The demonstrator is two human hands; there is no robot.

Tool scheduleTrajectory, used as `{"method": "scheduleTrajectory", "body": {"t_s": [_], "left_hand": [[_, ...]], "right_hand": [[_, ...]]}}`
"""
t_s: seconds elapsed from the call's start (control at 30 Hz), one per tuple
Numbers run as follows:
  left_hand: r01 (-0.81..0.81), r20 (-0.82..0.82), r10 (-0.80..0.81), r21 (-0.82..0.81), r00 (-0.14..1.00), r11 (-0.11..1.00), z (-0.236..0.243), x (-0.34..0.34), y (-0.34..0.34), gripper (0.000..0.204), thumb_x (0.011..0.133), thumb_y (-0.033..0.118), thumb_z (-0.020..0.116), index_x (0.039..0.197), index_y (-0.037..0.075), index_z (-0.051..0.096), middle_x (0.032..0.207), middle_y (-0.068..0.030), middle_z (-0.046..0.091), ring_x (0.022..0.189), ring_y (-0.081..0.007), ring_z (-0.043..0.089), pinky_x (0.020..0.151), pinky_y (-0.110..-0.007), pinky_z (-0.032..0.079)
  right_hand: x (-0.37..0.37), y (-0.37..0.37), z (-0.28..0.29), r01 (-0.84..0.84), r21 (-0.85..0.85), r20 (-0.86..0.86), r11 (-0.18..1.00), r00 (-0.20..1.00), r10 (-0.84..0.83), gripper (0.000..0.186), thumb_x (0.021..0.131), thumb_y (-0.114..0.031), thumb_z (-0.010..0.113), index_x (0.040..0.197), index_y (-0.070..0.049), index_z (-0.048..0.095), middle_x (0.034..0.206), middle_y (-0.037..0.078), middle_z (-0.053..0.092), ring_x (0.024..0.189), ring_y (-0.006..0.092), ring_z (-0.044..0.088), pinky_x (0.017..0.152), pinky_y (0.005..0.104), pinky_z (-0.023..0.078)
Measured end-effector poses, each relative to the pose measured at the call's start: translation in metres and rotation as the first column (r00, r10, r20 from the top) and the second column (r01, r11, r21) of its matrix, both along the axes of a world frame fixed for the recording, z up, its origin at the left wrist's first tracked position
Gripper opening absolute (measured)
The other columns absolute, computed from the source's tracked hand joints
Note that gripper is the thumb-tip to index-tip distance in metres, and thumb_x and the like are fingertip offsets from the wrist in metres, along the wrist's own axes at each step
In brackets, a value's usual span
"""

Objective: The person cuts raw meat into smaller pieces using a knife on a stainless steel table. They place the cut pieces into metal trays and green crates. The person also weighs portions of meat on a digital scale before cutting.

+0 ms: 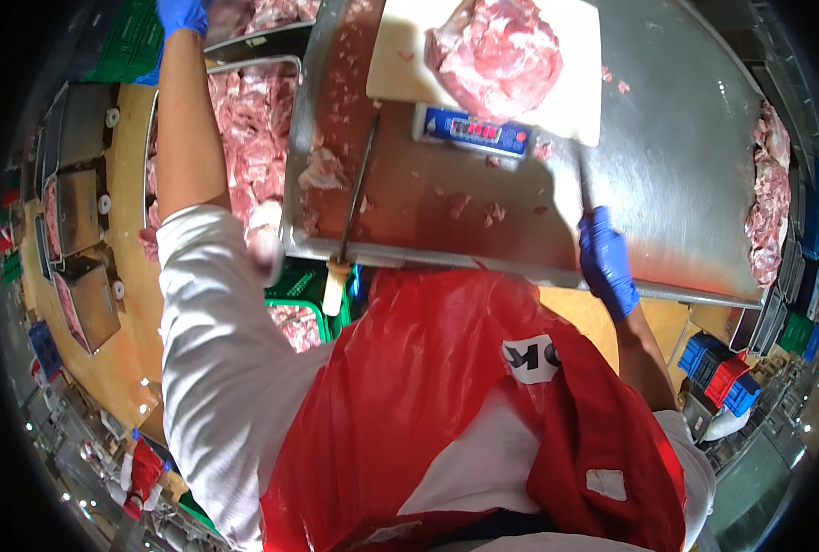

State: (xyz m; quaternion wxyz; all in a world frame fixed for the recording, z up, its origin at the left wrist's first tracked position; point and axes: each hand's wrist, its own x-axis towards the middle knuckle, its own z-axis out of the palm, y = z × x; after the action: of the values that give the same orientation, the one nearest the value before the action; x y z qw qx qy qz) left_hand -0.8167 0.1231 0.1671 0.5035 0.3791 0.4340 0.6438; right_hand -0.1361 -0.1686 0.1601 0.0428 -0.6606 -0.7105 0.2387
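Note:
My right hand (607, 262), in a blue glove, grips a knife (583, 175) at the table's front edge. Its blade points away from me, the tip by the corner of a white board (400, 69). A large piece of raw meat (497, 60) rests on that board, above a blue digital scale (474, 131) with a lit red display. My left arm reaches far forward past a tray of meat (248, 138). At the top edge my gloved left hand (184, 15) is cut off, its fingers mostly hidden. A sharpening steel (358, 198) with a pale handle lies across the table's front rim.
Meat scraps (324, 170) dot the steel table (676, 166), and a row of meat (768, 193) lines its right end. Green crates (120, 46) stand at far left. Below the tray's corner is a green crate with meat (297, 324). A blurred pale piece (265, 253) shows beside my left sleeve.

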Motion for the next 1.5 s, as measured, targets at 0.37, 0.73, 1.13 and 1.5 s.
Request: {"method": "scheduleTrajectory", "body": {"t_s": [0.37,0.73,1.13,1.5], "left_hand": [[0.073,0.022,-0.070,-0.199,0.997,0.977,-0.020,0.201,-0.126,0.030,0.090,0.023,0.069,0.114,0.007,0.062,0.106,-0.0082,0.066,0.100,-0.0240,0.066,0.084,-0.039,0.054],[0.353,0.467,-0.249,-0.148,0.848,0.924,-0.076,0.324,-0.212,0.035,0.098,0.022,0.056,0.128,0.007,0.044,0.112,-0.0134,0.059,0.102,-0.0268,0.064,0.092,-0.045,0.055],[0.118,0.569,-0.072,-0.044,0.819,0.992,-0.142,0.351,-0.298,0.073,0.082,0.000,0.070,0.148,0.004,0.038,0.139,-0.0062,0.052,0.122,-0.0136,0.052,0.098,-0.030,0.047],[-0.133,0.546,0.038,0.136,0.837,0.982,-0.020,0.159,-0.341,0.049,0.092,0.008,0.062,0.140,0.004,0.050,0.133,-0.0122,0.059,0.118,-0.0175,0.059,0.100,-0.033,0.050]], "right_hand": [[0.041,0.170,-0.003,0.393,-0.136,-0.855,0.909,0.416,-0.308,0.028,0.102,-0.026,0.053,0.108,0.000,0.059,0.095,0.009,0.064,0.084,0.0172,0.062,0.077,0.0355,0.053],[-0.039,0.368,-0.033,-0.268,-0.277,-0.745,0.923,0.667,-0.030,0.044,0.097,-0.033,0.061,0.128,-0.002,0.060,0.115,0.006,0.067,0.099,0.0143,0.062,0.095,0.0299,0.050],[-0.190,0.135,0.027,-0.612,-0.182,-0.708,0.770,0.625,0.329,0.031,0.089,-0.008,0.067,0.118,0.000,0.061,0.099,0.000,0.056,0.089,0.0097,0.052,0.082,0.0231,0.045],[-0.379,0.131,0.059,-0.755,-0.011,-0.824,0.655,0.378,0.422,0.029,0.096,-0.016,0.059,0.121,-0.003,0.062,0.105,0.005,0.059,0.093,0.0143,0.060,0.077,0.0254,0.049]]}}
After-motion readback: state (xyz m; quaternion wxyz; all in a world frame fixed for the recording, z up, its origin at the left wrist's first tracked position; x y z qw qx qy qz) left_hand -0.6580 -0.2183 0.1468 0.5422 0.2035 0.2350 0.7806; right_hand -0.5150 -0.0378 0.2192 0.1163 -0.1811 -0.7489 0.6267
